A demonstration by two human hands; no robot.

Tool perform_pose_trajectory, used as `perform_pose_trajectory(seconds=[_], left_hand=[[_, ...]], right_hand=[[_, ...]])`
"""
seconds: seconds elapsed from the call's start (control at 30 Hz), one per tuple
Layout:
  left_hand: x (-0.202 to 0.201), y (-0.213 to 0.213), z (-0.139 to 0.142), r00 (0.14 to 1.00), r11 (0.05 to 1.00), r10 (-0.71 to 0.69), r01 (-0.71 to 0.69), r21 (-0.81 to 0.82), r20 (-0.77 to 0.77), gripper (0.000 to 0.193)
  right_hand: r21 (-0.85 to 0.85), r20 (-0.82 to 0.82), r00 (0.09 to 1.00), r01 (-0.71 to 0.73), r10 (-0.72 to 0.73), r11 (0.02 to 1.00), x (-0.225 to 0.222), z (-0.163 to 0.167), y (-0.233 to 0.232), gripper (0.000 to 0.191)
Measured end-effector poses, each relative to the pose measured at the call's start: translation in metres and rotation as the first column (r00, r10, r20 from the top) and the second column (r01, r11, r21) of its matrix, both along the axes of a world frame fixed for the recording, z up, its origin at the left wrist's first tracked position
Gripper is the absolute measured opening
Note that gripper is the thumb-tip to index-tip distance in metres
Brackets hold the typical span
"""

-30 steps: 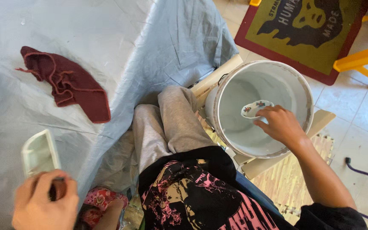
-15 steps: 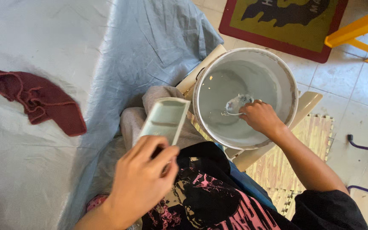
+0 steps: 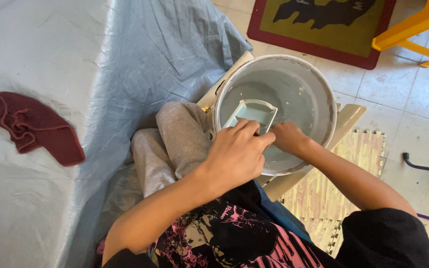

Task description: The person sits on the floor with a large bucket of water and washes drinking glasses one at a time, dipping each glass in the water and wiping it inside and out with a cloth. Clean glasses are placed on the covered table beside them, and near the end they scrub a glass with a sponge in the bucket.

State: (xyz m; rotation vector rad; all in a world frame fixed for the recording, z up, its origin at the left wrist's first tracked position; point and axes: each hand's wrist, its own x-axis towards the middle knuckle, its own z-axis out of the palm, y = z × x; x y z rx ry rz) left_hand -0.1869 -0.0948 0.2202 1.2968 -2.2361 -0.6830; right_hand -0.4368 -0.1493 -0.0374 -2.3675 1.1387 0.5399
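My left hand (image 3: 237, 154) grips the near end of a pale green rectangular tray (image 3: 251, 113) and holds it tilted into a white bucket (image 3: 326, 94) of water. The tray's far end is in the water. My right hand (image 3: 289, 139) is inside the bucket, right beside the left hand at the tray's near edge, with its fingers curled. What it holds is hidden behind my left fingers. The bucket stands against my bent knee in grey trousers (image 3: 175, 136).
A dark red cloth (image 3: 31, 126) lies on the grey-blue sheet (image 3: 140, 49) at the left. A red-bordered rug (image 3: 323, 20) and a yellow stool leg (image 3: 413, 30) are beyond the bucket. A woven mat (image 3: 323, 186) and a purple cord (image 3: 423, 167) lie at the right.
My left hand has carried the green tray from my left side over my knee and into the bucket. My right hand stayed in the water and now meets the tray.
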Motion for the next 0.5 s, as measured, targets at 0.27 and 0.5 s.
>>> perform_pose_trajectory(seconds=[0.27,0.5], left_hand=[[-0.033,-0.023,-0.065,0.998,0.996,-0.04,0.037,0.082,0.045,0.017],[-0.038,-0.035,-0.101,0.995,0.992,-0.064,0.055,0.115,0.075,0.015]], right_hand=[[0.026,0.113,0.993,0.043,-0.046,0.999,-0.009,-0.051,0.01,0.016],[0.079,0.016,0.987,0.158,-0.16,0.984,0.003,0.016,-0.009,0.014]])
